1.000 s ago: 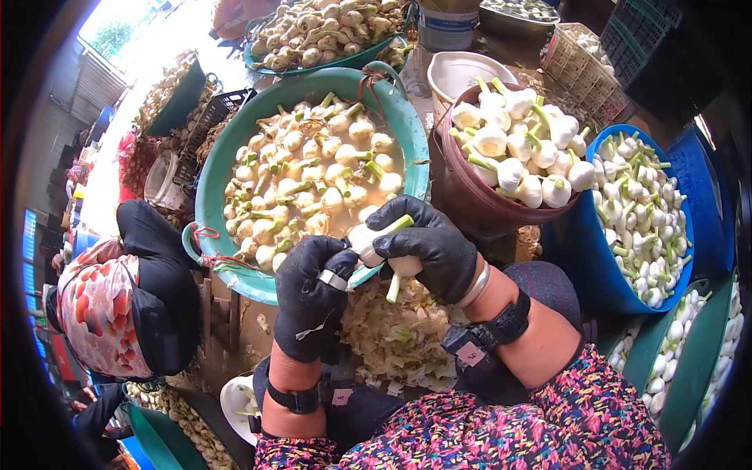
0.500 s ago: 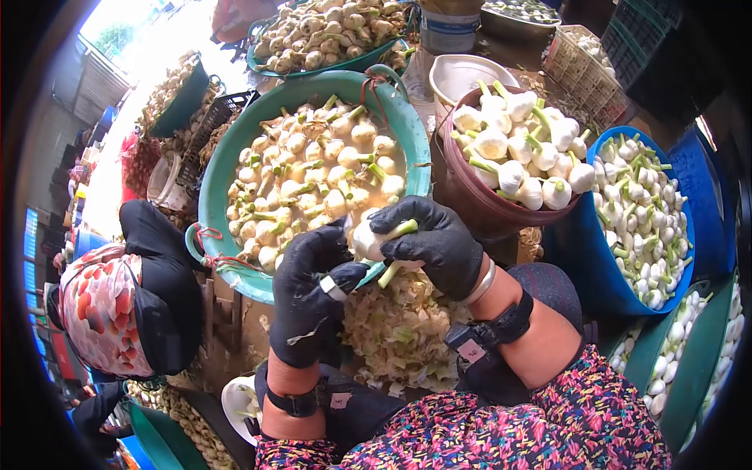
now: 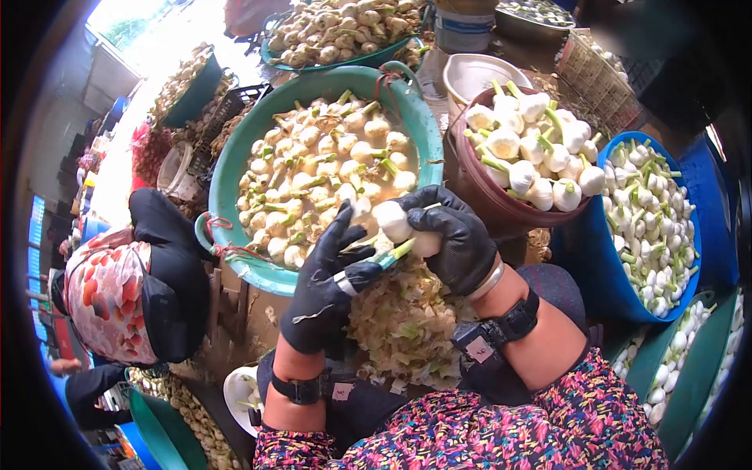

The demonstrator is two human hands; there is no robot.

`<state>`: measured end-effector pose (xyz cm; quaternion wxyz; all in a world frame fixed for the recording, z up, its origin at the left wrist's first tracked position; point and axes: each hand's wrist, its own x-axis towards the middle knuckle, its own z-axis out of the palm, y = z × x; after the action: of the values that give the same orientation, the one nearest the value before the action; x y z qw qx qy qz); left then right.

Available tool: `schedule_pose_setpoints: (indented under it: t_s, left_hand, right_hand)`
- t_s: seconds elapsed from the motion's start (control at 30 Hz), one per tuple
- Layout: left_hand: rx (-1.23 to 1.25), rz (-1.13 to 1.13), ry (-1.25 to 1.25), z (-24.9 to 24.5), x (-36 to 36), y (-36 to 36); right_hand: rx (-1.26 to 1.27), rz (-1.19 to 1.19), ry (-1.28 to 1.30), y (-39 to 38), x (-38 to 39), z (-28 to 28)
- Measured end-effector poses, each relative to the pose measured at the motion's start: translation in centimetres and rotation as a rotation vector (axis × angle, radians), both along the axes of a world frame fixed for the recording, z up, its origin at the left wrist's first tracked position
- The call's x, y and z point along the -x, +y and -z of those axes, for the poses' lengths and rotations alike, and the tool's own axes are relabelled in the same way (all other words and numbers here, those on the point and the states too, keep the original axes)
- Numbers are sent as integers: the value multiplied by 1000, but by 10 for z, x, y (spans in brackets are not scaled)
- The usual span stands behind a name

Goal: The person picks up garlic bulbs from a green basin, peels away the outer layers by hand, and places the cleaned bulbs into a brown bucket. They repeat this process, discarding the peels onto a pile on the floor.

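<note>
My right hand (image 3: 454, 243), in a black glove, is closed around two garlic bulbs. One white garlic bulb (image 3: 393, 222) shows at the fingertips, and a second garlic bulb (image 3: 425, 244) with a short green stem sits below it. Left of these, my left hand (image 3: 325, 286), also gloved, has its upper fingers spread. Its thumb, wrapped with a white band, presses on a small teal blade (image 3: 385, 259) beside the green stem; the blade's handle is hidden. Beneath both hands lies a heap of garlic peelings (image 3: 407, 329).
Ahead stands a green tub (image 3: 223, 188) of garlic in cloudy water. A maroon bucket (image 3: 501, 211) of peeled bulbs is at the right, beside a blue tub (image 3: 666, 313) of garlic. A person in a floral head covering (image 3: 110, 298) sits at the left.
The right hand's grip has turned, and two bulbs now show in it. My left hand has shifted slightly right, its fingers spreading. The whole view has shifted a little.
</note>
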<state>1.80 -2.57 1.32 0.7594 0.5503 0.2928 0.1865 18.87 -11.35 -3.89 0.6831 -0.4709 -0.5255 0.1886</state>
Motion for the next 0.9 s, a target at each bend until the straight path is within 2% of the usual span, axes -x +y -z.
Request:
schedule_pose_setpoints:
  t_s: [0.07, 0.1, 0.13, 0.2, 0.23, 0.27, 0.33, 0.37, 0.4, 0.47, 0.53, 0.6, 0.67, 0.73, 0.77, 0.8, 0.87, 0.9]
  left_hand:
    - [85, 47, -175, 1, -8, -12]
    - [34, 29, -185, 9, -10, -15]
    - [-14, 13, -196, 17, -9, -15]
    - [93, -118, -209, 15, -4, -12]
    - [103, -212, -222, 12, 0, -12]
    - [209, -270, -365, 21, 10, -6]
    - [139, -318, -410, 13, 41, 4]
    - [66, -342, -375, 4, 63, 9]
    - [-3, -364, -339, -7, 92, 12]
    - [-285, -515, -150, -24, 152, 21]
    - [-500, -757, 291, -29, 212, 21]
    - [-683, -671, 674, 21, 315, 34]
    - [-941, -314, 1207, 39, 360, 14]
    - [-644, -353, 1285, 46, 367, 8]
    - [-852, -452, 1143, 51, 358, 14]
    - [-708, -378, 1295, 43, 356, 30]
    - [-677, -394, 943, 21, 296, 53]
    - [-866, -277, 798, 12, 257, 61]
  right_hand:
    - [150, 136, -185, 5, 9, -6]
    - [269, -14, 481, 8, 27, -14]
    - [51, 217, -439, 10, 24, -13]
    - [359, -357, 749, 6, 49, -43]
    - [299, -473, 785, 8, 57, -41]
    - [336, -518, 664, 12, 59, -34]
    - [254, -544, 368, 13, 61, -35]
    - [338, -662, 488, 7, 55, -51]
    - [263, -533, 456, 11, 51, -37]
    - [364, -367, 656, 11, 26, -40]
    - [342, -206, 732, 8, 5, -39]
    - [277, -174, 763, 6, -4, -35]
    - [299, -118, 839, 2, -9, -37]
    - [283, -84, 840, 2, -10, -37]
    - [287, -81, 834, 2, -10, -38]
    - [296, -80, 829, 2, -10, -38]
    - [297, -51, 835, 4, -10, -33]
    - [288, -59, 821, 6, -11, -24]
